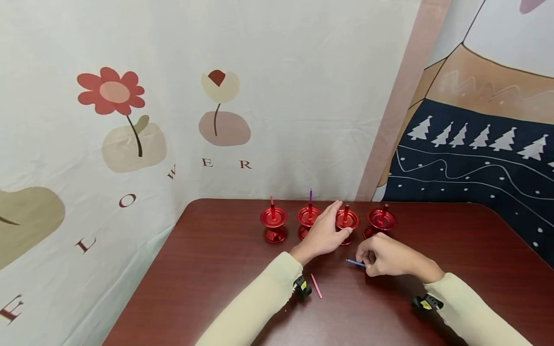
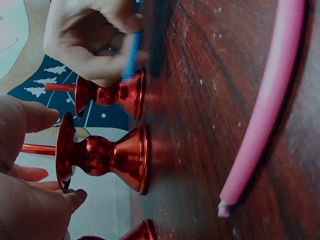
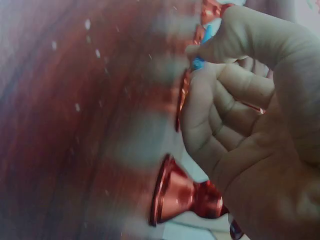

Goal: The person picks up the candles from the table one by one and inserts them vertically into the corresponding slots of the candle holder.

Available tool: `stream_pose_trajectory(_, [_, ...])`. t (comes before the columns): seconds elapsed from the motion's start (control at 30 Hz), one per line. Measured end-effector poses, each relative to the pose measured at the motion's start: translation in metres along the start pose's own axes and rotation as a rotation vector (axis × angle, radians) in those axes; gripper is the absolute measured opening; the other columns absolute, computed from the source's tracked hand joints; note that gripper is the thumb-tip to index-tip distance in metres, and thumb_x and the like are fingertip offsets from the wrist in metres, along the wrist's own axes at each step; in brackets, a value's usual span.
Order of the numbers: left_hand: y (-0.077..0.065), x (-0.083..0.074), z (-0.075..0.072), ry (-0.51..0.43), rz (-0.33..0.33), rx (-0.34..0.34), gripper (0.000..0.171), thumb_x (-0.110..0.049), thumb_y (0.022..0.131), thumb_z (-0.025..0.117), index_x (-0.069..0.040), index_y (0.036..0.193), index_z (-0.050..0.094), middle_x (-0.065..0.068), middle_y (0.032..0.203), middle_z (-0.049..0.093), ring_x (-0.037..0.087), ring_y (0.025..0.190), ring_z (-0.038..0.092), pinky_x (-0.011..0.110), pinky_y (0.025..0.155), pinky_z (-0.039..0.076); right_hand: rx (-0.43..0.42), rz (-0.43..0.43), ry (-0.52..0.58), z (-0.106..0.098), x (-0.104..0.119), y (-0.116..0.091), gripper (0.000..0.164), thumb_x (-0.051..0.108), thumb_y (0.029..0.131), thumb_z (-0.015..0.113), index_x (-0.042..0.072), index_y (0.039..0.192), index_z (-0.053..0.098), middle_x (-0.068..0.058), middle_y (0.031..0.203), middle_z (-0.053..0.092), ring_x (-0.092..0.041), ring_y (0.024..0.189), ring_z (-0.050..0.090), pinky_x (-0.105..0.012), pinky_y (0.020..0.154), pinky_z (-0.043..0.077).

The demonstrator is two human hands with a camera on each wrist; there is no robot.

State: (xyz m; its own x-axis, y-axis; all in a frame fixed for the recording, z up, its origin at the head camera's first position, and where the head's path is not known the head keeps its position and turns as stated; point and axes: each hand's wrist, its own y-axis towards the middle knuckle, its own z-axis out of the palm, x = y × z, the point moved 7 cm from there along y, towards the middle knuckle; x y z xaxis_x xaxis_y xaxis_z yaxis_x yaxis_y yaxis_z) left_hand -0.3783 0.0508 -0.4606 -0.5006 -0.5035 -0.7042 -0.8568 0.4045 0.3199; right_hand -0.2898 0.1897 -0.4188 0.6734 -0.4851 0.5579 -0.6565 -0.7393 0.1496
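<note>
Four red metallic candle holders stand in a row near the table's back edge. My left hand (image 1: 323, 235) holds the dish of the third candle holder (image 2: 97, 156) from the left, thumb and fingers on opposite sides of its rim. In front of the rightmost candle holder (image 1: 382, 220), my right hand (image 1: 391, 257) pinches a thin blue candle (image 1: 356, 263) between thumb and fingertips. The blue candle lies sideways just above the table in the head view. A pink candle (image 1: 316, 286) lies on the table near my left wrist.
The leftmost candle holder (image 1: 274, 218) carries a pink candle (image 1: 271, 200). A purple candle (image 1: 310, 196) stands in the second candle holder (image 1: 305, 215), partly hidden by my left hand. Behind the dark red table (image 1: 207, 269) hangs a printed cloth (image 1: 303, 96).
</note>
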Motion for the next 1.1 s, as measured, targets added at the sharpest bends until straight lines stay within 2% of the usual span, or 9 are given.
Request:
stream_pose_trajectory(0.2, [0.003,0.000,0.001,0.027,0.005,0.032,0.087,-0.035,0.100,0.080,-0.009,0.171,0.036,0.006,0.173,0.042,0.023,0.157,0.043,0.045,0.126,0.038,-0.164,-0.018,0.062,-0.022,-0.005,-0.005,0.025,-0.007,0.079,0.078,0.017,0.086,0.074,0.018,0.075,0.060,-0.002,0.067,0.058,-0.025,0.057,0.053])
stream_pose_trajectory(0.37, [0.000,-0.012,-0.006,0.053,-0.031,0.064,0.085,-0.032,0.102,0.079,-0.009,0.171,0.037,0.007,0.171,0.044,0.024,0.155,0.046,0.044,0.124,0.041,-0.307,0.068,0.119,-0.036,-0.013,-0.004,0.023,-0.005,0.085,0.078,0.017,0.086,0.071,0.012,0.077,0.065,-0.008,0.069,0.061,-0.027,0.061,0.055])
stream_pose_trajectory(0.47, [0.001,-0.012,-0.005,0.068,-0.045,0.076,0.086,-0.034,0.102,0.079,-0.010,0.172,0.035,0.008,0.170,0.045,0.025,0.154,0.048,0.045,0.123,0.042,-0.382,0.117,0.164,-0.043,-0.014,-0.002,0.019,-0.007,0.089,0.076,0.012,0.088,0.071,0.007,0.077,0.066,-0.011,0.067,0.062,-0.028,0.060,0.056])
stream_pose_trajectory(0.53, [0.004,-0.005,0.000,0.076,-0.041,0.070,0.088,-0.038,0.102,0.079,-0.012,0.173,0.034,0.007,0.170,0.046,0.026,0.153,0.048,0.047,0.123,0.043,-0.435,0.141,0.166,-0.049,-0.012,0.000,0.015,-0.004,0.092,0.076,0.010,0.089,0.072,0.006,0.076,0.066,-0.011,0.066,0.062,-0.026,0.059,0.055])
stream_pose_trajectory(0.7, [0.005,-0.006,0.001,0.070,-0.063,0.083,0.091,-0.038,0.102,0.079,-0.010,0.174,0.031,0.009,0.170,0.045,0.028,0.153,0.048,0.050,0.123,0.041,-0.565,0.165,0.115,-0.063,-0.005,0.010,0.006,0.002,0.097,0.080,0.007,0.096,0.076,0.003,0.076,0.069,-0.012,0.067,0.065,-0.021,0.061,0.054])
stream_pose_trajectory(0.83, [0.001,-0.015,-0.005,0.076,-0.084,0.102,0.089,-0.036,0.103,0.077,-0.007,0.173,0.031,0.010,0.169,0.045,0.027,0.153,0.047,0.049,0.124,0.041,-0.631,0.175,0.144,-0.071,-0.001,0.020,0.006,0.003,0.101,0.079,-0.002,0.103,0.076,-0.006,0.077,0.072,-0.015,0.062,0.068,-0.020,0.062,0.057])
stream_pose_trajectory(0.97, [-0.002,-0.029,-0.013,0.087,-0.084,0.114,0.085,-0.033,0.104,0.076,-0.004,0.171,0.034,0.013,0.167,0.047,0.029,0.152,0.050,0.049,0.122,0.043,-0.691,0.187,0.136,-0.077,0.000,0.028,0.008,0.006,0.102,0.078,-0.001,0.105,0.077,-0.009,0.079,0.073,-0.018,0.063,0.070,-0.019,0.060,0.057])
stream_pose_trajectory(1.1, [-0.003,-0.032,-0.015,0.078,-0.076,0.114,0.085,-0.034,0.103,0.077,-0.002,0.170,0.035,0.015,0.166,0.048,0.030,0.151,0.050,0.048,0.123,0.042,-0.708,0.185,0.122,-0.078,0.000,0.035,0.007,0.008,0.103,0.078,0.001,0.104,0.077,-0.009,0.078,0.073,-0.026,0.064,0.071,-0.019,0.059,0.056])
